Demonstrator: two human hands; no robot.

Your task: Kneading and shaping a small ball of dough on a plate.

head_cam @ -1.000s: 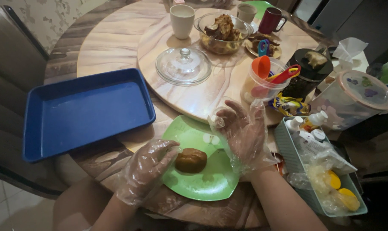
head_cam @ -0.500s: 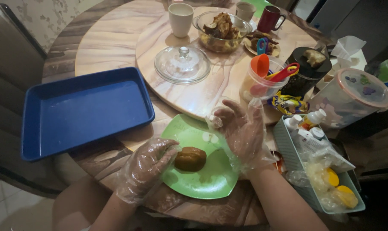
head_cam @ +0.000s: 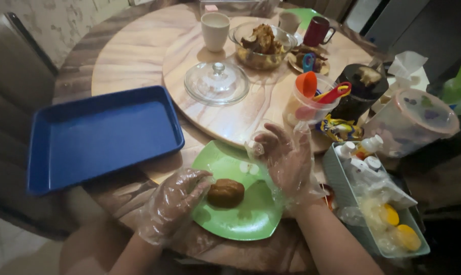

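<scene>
Round and wood-grained, the table (head_cam: 123, 56) carries a raised turntable (head_cam: 251, 109) at its middle, with patterned wallpaper showing at the top left.

Both hands wear loose clear plastic gloves. The left hand (head_cam: 172, 203) rests at the near-left edge of a green plate (head_cam: 251, 219), fingers loosely curled and gripping nothing, their tips just touching the side of a brown round pastry (head_cam: 225, 192). That pastry lies on the plate's left half. The right hand (head_cam: 286, 158) hovers over the plate's far-right rim, palm up and fingers spread, empty, well clear of the pastry.

Left of the plate lies a blue rectangular tray (head_cam: 103, 135). Just right of the right hand, a grey-green bin (head_cam: 337, 175) holds white-capped bottles (head_cam: 360, 153) and clear bags with yellow items, whose kind is hard to make out. Beyond it stands a clear round tub (head_cam: 411, 122) with a pink-rimmed lid.

On the turntable sit a glass domed lid (head_cam: 217, 83), a clear cup of coloured measuring spoons (head_cam: 317, 97), a black jar (head_cam: 362, 89), a glass bowl of brown food (head_cam: 261, 45), a cream mug (head_cam: 215, 30) and a dark red mug (head_cam: 318, 30). The room's right edge is too dark to read, and both forearms are cut off below.
</scene>
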